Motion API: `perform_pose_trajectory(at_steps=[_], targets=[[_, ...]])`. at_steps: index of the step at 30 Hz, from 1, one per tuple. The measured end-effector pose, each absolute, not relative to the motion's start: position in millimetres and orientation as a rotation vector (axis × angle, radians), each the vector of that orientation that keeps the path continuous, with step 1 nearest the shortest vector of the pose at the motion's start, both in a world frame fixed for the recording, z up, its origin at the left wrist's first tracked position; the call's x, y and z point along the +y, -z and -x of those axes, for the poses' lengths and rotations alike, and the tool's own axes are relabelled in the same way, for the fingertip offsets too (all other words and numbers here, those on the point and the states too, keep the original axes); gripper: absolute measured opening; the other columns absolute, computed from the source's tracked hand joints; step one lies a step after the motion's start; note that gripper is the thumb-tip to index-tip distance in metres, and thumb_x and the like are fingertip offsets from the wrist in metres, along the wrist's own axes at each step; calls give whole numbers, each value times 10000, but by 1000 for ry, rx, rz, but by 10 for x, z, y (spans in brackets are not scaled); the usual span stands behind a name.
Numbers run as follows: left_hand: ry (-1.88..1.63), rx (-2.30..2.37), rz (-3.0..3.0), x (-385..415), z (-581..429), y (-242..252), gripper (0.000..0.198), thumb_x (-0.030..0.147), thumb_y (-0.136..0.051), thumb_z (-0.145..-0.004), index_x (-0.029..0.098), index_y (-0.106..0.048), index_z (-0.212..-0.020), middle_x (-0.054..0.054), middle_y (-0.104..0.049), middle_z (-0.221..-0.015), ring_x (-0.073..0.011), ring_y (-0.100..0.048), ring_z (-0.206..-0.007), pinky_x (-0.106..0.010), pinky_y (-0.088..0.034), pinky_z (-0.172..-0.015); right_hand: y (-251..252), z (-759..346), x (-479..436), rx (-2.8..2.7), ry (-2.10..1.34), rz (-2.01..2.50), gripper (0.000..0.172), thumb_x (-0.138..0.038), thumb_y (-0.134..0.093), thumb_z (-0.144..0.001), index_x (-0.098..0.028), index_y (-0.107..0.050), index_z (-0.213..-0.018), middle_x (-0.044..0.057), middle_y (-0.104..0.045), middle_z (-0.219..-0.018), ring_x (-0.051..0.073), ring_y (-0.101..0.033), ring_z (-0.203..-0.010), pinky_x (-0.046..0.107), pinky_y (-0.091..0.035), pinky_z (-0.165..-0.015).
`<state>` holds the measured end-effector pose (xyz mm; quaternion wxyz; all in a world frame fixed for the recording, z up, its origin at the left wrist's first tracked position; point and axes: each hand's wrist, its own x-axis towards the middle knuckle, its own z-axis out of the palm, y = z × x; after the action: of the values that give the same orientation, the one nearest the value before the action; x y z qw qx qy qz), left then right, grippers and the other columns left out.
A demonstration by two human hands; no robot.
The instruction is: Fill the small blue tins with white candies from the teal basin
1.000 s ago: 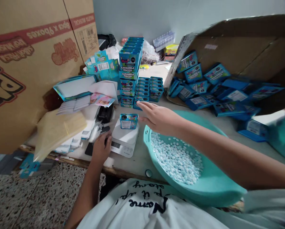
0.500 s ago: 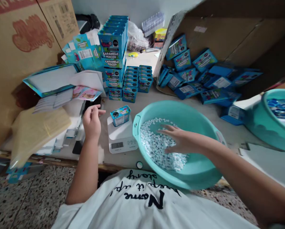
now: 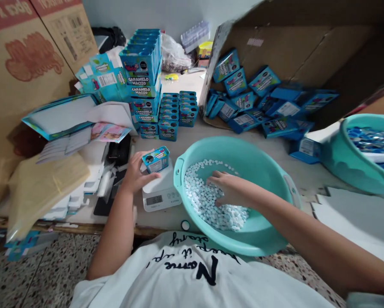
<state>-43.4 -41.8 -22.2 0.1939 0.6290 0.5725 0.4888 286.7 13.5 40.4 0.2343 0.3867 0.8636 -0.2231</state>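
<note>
A small blue candy box point(image 3: 156, 160) labelled "Caramelo Macizo" rests on the white digital scale point(image 3: 161, 201). My left hand point(image 3: 137, 173) curves about the box's left side, thumb along the near side and fingers behind; whether they touch it is hard to tell. Its thumb and fingers are apart. Inside the turquoise tub point(image 3: 269, 171), my right hand point(image 3: 228, 188) has its fingertips among small white candies point(image 3: 200, 196). Those fingers bend slightly, with the thumb held away from them.
Stacked blue candy boxes point(image 3: 143, 81) stand behind the scale. A large carton point(image 3: 294, 47) on its side holds several more boxes. Another turquoise tub point(image 3: 346, 162) with blue-wrapped items sits at right. Flattened cardboard and a plastic bag point(image 3: 50, 184) lie at left.
My left hand has moved right, from beside the scale to around the small box. My right hand has dipped into the candies, its fingers more bent than before.
</note>
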Motion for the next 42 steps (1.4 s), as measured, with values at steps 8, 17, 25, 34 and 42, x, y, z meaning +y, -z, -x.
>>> perform_pose_trajectory(at_steps=[8, 17, 25, 34, 42], targets=[[-1335, 1748, -1850, -394, 368, 376, 382, 505, -779, -787, 205, -664, -993, -87, -695, -993, -262, -685, -1010, -425, -542, -969, -361, -2900, 146, 2299, 714, -1150, 549, -321, -825, -703, -222, -616, -1200, 142, -610, -1240, 344, -672, -960, 401, -521, -682], [-1311, 1737, -1918, -392, 357, 283, 475, 493, -816, -747, 197, -682, -1094, -96, -710, -1065, -281, -682, -1068, -437, -544, -976, -292, -2938, 198, 2259, 768, -1145, 606, -406, -798, -681, -222, -571, -1211, 142, -575, -1290, 334, -656, -957, 357, -453, -621], [-1335, 1731, -1918, -410, 369, 261, 629, 607, -780, -766, 203, -649, -1230, -119, -698, -1181, -284, -683, -1118, -424, -552, -977, -374, -2894, 195, 2240, 783, -1128, 570, -389, -794, -682, -217, -559, -1172, 128, -577, -1262, 331, -633, -980, 343, -400, -624], [-1316, 1746, -1840, -406, 380, 278, 695, 633, -789, -743, 202, -632, -1265, -137, -686, -1228, -301, -669, -1164, -446, -531, -1010, -326, -2913, 195, 2253, 782, -1146, 576, -396, -803, -665, -230, -566, -1163, 111, -579, -1238, 321, -628, -953, 332, -391, -621], [-1301, 1733, -1848, -391, 406, 279, 716, 618, -797, -737, 199, -613, -1288, -143, -681, -1254, -313, -658, -1195, -471, -523, -1039, -402, -2882, 184, 2222, 790, -1154, 561, -396, -788, -681, -222, -565, -1165, 125, -577, -1269, 320, -631, -959, 326, -380, -598]])
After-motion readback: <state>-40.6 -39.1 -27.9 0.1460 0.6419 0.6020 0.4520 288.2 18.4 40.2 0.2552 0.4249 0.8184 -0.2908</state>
